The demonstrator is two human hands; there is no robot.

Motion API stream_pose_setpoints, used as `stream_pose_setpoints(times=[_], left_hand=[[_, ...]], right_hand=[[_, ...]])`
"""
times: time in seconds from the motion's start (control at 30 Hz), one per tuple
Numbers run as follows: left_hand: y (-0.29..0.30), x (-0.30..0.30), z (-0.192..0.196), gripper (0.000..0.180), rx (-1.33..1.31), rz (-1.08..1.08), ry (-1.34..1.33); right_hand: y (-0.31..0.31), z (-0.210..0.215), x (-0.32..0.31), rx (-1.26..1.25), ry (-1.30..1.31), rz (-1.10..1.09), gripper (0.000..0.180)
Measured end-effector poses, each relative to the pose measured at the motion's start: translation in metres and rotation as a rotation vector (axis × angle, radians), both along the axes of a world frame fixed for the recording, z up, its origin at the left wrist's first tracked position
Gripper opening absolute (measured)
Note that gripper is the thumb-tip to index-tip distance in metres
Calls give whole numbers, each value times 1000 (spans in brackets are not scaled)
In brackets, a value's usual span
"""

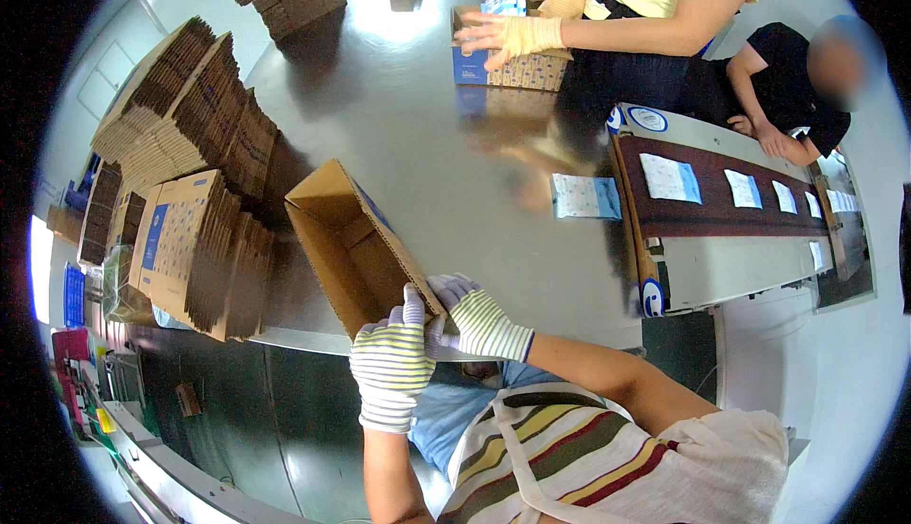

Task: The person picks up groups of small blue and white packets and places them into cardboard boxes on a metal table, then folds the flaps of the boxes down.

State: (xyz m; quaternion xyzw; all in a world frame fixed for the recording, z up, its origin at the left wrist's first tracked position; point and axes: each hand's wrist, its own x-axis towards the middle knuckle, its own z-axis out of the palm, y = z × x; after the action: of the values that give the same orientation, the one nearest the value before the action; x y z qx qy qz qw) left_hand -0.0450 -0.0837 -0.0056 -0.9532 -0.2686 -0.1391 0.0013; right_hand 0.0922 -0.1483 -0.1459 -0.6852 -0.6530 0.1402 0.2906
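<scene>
An open-topped brown cardboard box stands at the near edge of the metal table, its long side slanting away to the left. My left hand, in a white glove with yellow-green stripes, grips the box's near end, thumb up at the rim. My right hand, gloved alike, is closed on the near right corner, its fingers partly hidden. Bare cardboard walls and bottom show inside the box. To the right, a white and blue packet lies on the table beside the conveyor.
Tall stacks of flattened cartons stand left of the box. A conveyor belt at right carries several packets. Across the table, a co-worker's gloved hand is at another box holding packets. Another person leans beside the conveyor.
</scene>
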Motion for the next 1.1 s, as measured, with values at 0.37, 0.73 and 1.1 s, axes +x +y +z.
stream_pose_setpoints(times=[0.37,0.73,1.1], left_hand=[[-1,1,0,46,9,9,-29],[0,-1,1,44,59,-30,-60],[-3,1,-1,47,104,-17,-35]], right_hand=[[1,-5,-1,39,23,-1,87],[1,1,0,42,15,10,85],[-41,18,14,-115,14,153,74]])
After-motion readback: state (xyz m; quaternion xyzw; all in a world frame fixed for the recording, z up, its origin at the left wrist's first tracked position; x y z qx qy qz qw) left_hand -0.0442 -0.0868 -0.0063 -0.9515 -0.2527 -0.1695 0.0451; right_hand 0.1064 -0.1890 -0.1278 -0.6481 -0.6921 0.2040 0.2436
